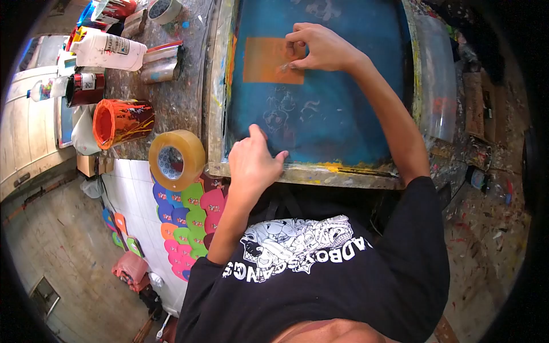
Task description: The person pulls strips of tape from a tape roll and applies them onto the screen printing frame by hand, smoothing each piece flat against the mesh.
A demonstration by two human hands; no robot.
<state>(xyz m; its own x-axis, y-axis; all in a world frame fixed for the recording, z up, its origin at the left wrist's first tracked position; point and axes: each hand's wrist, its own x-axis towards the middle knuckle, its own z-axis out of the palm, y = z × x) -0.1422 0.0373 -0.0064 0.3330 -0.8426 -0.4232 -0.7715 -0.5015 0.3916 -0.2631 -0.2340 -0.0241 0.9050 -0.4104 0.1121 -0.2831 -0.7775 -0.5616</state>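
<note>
1. The right hand [314, 50] was above the orange sheet [263, 60], at its right part. Its fingers were bent, and the thumb and index finger came near to each other, with only a small gap. Whether they had hold of the sheet's edge, I could not tell.

2. The orange sheet lay on the blue screen [354, 120], in the upper left part of it. It was somewhat see-through.

3. The left hand [254, 163] was over the near left corner of the screen. It was half open: the index finger pointed forward, the thumb stood apart to the side, and the other fingers were folded. I saw nothing in its hold.

4. Between the two hands, pale drawings [278, 111] showed on the screen.

5. The frame [297, 175] went around the screen and was stained with paint, with yellow along the near side.

6. Just beside the frame's near left corner was the tape roll [195, 151].

7. Farther to the left, on the stained table [186, 108], were the orange can [134, 123], lying on its side or tilted, and a white bottle [114, 50].

8. Below the tape roll, many colourful printed pieces [195, 220] lay in rows on a white surface [128, 186].
</note>
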